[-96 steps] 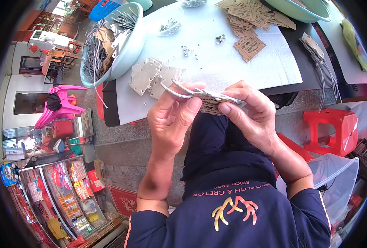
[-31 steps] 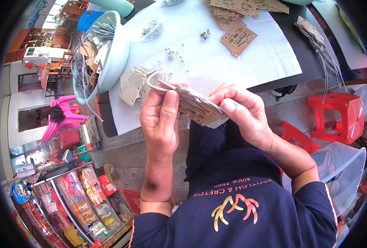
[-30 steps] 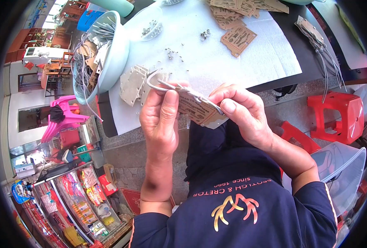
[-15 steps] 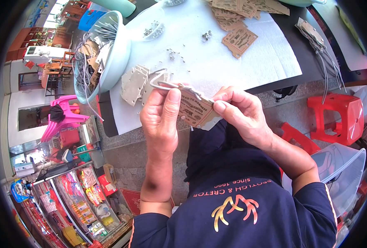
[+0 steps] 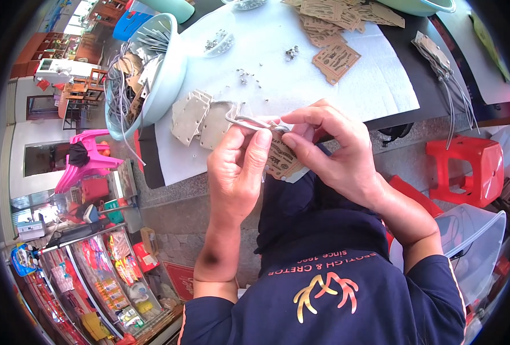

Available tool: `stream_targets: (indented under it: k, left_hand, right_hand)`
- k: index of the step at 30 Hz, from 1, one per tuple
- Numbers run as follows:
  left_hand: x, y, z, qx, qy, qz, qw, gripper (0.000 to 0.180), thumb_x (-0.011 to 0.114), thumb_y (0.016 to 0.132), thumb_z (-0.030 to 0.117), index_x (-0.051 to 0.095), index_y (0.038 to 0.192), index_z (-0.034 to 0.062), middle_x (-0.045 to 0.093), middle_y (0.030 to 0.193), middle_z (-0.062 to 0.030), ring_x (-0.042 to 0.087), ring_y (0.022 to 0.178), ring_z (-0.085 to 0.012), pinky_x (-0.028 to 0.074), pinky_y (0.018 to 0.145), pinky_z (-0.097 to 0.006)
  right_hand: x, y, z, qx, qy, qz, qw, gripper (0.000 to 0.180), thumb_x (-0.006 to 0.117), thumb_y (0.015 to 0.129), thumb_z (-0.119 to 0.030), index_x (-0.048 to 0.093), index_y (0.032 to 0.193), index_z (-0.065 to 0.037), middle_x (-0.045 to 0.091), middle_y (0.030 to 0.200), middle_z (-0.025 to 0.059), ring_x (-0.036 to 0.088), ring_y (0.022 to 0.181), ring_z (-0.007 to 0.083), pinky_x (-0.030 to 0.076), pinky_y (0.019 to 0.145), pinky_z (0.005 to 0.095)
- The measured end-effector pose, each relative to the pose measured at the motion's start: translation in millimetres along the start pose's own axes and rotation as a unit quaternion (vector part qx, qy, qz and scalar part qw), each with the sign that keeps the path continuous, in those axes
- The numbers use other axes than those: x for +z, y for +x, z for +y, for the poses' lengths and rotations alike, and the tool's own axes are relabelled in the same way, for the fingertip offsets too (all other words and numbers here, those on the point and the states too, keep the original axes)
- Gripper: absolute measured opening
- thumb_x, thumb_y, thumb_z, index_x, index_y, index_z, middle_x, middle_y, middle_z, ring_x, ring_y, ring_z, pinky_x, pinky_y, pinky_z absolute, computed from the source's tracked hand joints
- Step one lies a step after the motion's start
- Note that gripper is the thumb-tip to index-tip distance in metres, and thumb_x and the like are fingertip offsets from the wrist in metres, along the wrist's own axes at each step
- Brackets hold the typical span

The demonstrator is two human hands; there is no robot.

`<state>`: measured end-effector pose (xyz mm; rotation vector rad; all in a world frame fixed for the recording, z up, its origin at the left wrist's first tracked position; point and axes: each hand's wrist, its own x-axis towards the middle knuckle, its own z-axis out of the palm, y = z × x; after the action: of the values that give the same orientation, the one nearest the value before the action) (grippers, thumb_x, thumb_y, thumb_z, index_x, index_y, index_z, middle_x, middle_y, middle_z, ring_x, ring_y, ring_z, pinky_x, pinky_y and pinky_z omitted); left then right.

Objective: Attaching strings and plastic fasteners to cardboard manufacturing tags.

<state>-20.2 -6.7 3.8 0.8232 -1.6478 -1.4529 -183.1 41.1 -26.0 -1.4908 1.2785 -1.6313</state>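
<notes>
Up and to the left of our left hand point(image 5: 240, 169), a pale blue bowl point(image 5: 166, 75) leans over the table edge, stuffed with grey looped cords and brown card tags. Beyond the hands, a small clear dish point(image 5: 220, 41) holds tiny metal bits, and a green basin point(image 5: 424, 6) at the far right is cut off by the frame, so we cannot see its contents.

Our left hand pinches a thin metal wire loop point(image 5: 249, 122) between thumb and forefinger, the other fingers curled. Our right hand point(image 5: 338, 149) is closed at the fingertips on the brown printed cardboard tag point(image 5: 281, 158), which sits between both hands, just above the lap and at the near table edge. How the loop meets the tag is hidden behind the fingers.

Just beyond the left hand lies a stack of blank grey tags point(image 5: 200, 118); further off is a heap of printed tags point(image 5: 335, 26). A bundle of corded tags point(image 5: 439, 57) lies well to the right.

All this rests on a white cloth point(image 5: 376, 86) over a dark table. To the right of the right hand stand a red plastic stool point(image 5: 468, 169) and a clear plastic bin point(image 5: 473, 241); left of us, a pink stool point(image 5: 88, 158).
</notes>
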Motion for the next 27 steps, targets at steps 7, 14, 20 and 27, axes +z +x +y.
stream_targets:
  k: [7, 14, 20, 27]
  left_hand:
    - [-1.2, -3.4, 3.3, -0.027, 0.016, -0.02, 0.999, 0.022, 0.054, 0.095, 0.004, 0.059, 0.114, -0.0058, 0.066, 0.102, -0.0081, 0.06, 0.092, -0.0093, 0.049, 0.081, -0.023]
    - [0.8, -6.8, 6.1, -0.044, 0.03, -0.004, 0.999, 0.022, 0.056, 0.094, 0.005, 0.062, 0.113, -0.0058, 0.068, 0.1, -0.0089, 0.061, 0.09, -0.0086, 0.049, 0.08, -0.022]
    - [-0.2, -6.1, 8.0, -0.067, -0.023, -0.021, 0.997, 0.022, 0.057, 0.095, 0.006, 0.062, 0.113, -0.0051, 0.068, 0.099, -0.0076, 0.061, 0.091, -0.0079, 0.049, 0.08, -0.022]
    - [1.9, -5.4, 6.7, -0.047, -0.041, -0.026, 0.998, 0.023, 0.056, 0.094, 0.004, 0.059, 0.115, -0.0054, 0.065, 0.1, -0.0068, 0.059, 0.093, -0.0079, 0.048, 0.082, -0.023]
  right_hand:
    - [2.4, 1.0, -0.5, -0.064, -0.084, -0.003, 0.994, 0.016, 0.069, 0.076, 0.004, 0.066, 0.091, -0.001, 0.061, 0.08, 0.0057, 0.056, 0.062, 0.0105, 0.046, 0.056, 0.0238]
    - [10.8, -0.2, 6.7, -0.195, -0.139, 0.077, 0.968, 0.022, 0.071, 0.068, 0.002, 0.063, 0.088, -0.002, 0.059, 0.078, 0.0069, 0.056, 0.057, 0.018, 0.045, 0.051, 0.0292]
    - [12.0, -2.6, 7.6, -0.199, -0.102, 0.086, 0.971, 0.024, 0.068, 0.068, 0.006, 0.06, 0.089, 0.0, 0.059, 0.079, 0.0069, 0.056, 0.061, 0.0159, 0.045, 0.053, 0.0271]
    - [12.3, -1.8, 7.1, -0.116, -0.026, 0.048, 0.992, 0.01, 0.062, 0.081, 0.003, 0.056, 0.088, 0.0, 0.058, 0.081, 0.007, 0.053, 0.062, 0.0108, 0.044, 0.053, 0.0238]
